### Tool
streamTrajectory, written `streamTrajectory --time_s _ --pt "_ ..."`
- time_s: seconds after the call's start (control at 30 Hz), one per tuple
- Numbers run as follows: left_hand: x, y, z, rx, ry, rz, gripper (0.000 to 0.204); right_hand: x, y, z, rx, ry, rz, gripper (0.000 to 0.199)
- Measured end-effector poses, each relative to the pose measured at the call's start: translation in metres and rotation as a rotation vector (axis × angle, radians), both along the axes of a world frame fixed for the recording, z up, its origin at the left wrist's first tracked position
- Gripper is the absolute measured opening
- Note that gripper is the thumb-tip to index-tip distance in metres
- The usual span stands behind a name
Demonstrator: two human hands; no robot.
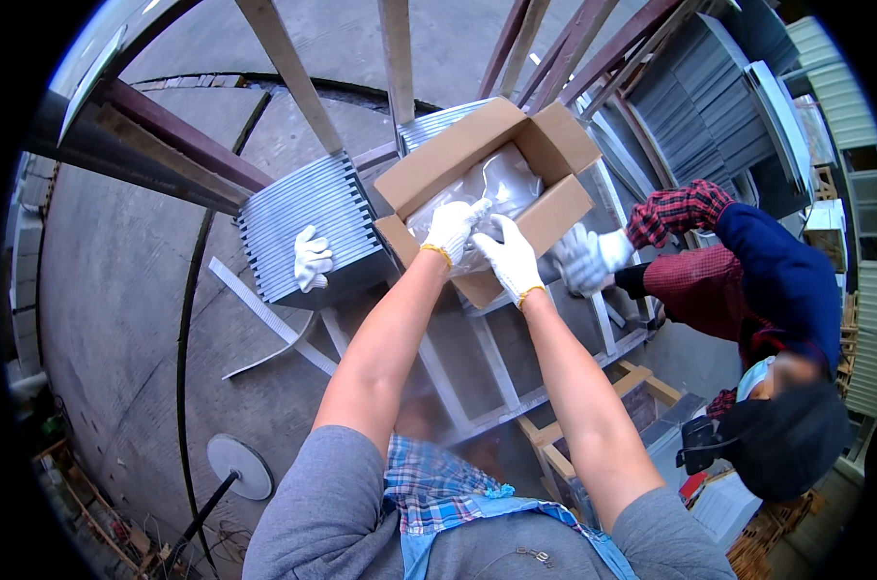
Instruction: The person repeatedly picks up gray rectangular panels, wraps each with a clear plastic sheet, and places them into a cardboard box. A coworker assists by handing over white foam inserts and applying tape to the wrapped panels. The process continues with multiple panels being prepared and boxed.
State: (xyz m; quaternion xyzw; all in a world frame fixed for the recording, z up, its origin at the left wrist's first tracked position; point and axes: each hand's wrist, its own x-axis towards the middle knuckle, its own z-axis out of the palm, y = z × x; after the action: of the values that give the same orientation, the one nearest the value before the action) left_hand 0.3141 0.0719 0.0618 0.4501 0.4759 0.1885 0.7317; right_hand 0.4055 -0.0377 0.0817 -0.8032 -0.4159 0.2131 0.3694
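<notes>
An open cardboard box (455, 153) sits in front of me with its flaps folded out. Inside lies clear, crinkled plastic wrapping (512, 181) that catches the light; what it may cover cannot be made out. My left hand (453, 232), in a white knit glove, is closed on the plastic at the box's near side. Close beside it, my right hand (509, 257), gloved the same way, pinches the plastic with thumb and fingers. Both hands are over the near flap, and their wrists have yellow glove cuffs.
Left of the box, a loose white glove (313, 259) lies on a stack of ribbed grey panels (298, 217). At right a co-worker (791, 280) reaches in with a gloved hand (588, 259). Upright posts (397, 58) stand behind the box; a metal frame (496, 362) runs below.
</notes>
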Motion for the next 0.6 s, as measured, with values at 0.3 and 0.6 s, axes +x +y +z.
streamTrajectory --time_s 0.3,0.6 --pt "-0.010 0.034 -0.084 0.103 -0.011 0.192 0.030 0.019 0.000 -0.012 0.150 0.561 -0.354 0.017" --pt "0.016 0.025 -0.055 -1.032 -0.587 0.555 0.029 -0.017 -0.073 0.015 0.224 0.973 -0.605 0.013"
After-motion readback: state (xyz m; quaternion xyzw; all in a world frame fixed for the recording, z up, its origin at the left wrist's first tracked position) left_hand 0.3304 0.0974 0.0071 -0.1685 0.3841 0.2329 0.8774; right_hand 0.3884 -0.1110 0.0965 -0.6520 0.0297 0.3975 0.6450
